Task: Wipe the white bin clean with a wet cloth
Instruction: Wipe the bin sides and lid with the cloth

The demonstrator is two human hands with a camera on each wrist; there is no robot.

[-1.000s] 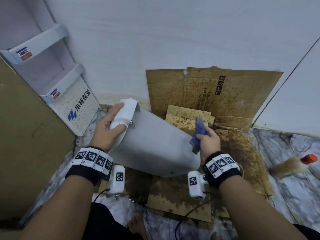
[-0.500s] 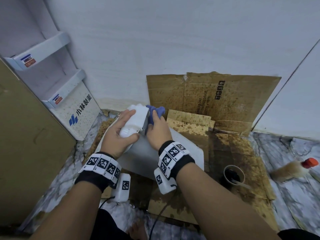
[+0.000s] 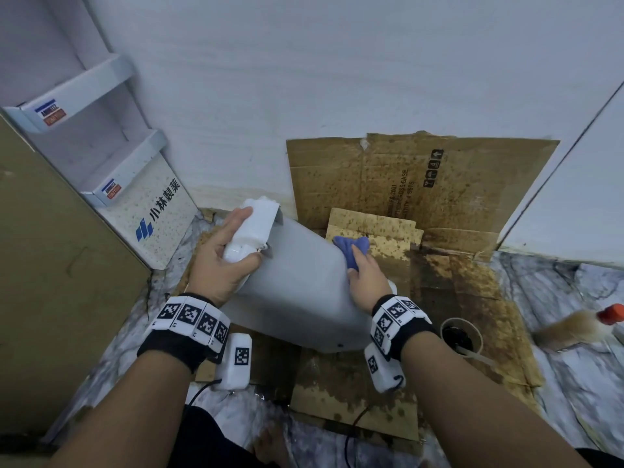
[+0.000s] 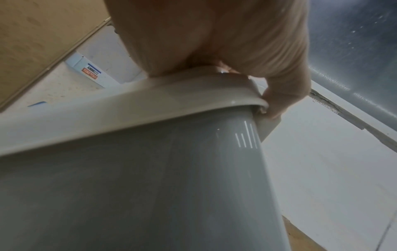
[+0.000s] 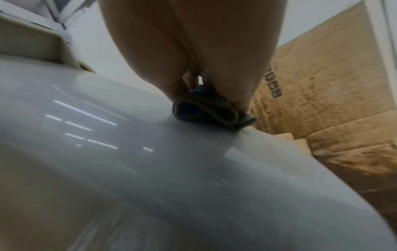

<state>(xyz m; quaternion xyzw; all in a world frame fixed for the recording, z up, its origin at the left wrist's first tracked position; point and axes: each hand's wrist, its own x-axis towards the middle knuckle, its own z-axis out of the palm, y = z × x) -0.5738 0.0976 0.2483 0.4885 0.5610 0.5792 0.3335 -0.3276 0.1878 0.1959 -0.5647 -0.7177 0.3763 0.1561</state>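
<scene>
Blue cloth (image 3: 351,251) pinched in right hand (image 3: 368,282), slid from lid to bin (image 3: 304,292) side, left hand (image 3: 223,261) still gripping lid (image 3: 253,228)

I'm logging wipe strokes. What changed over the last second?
The right hand swept the blue cloth from the white bin's right side to its top by the lid, then back onto the upper right side. The left hand kept gripping the lid end; the bin stayed tilted.

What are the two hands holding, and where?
Left hand grips the bin by its white lid end. Right hand holds a bunched blue cloth.
</scene>
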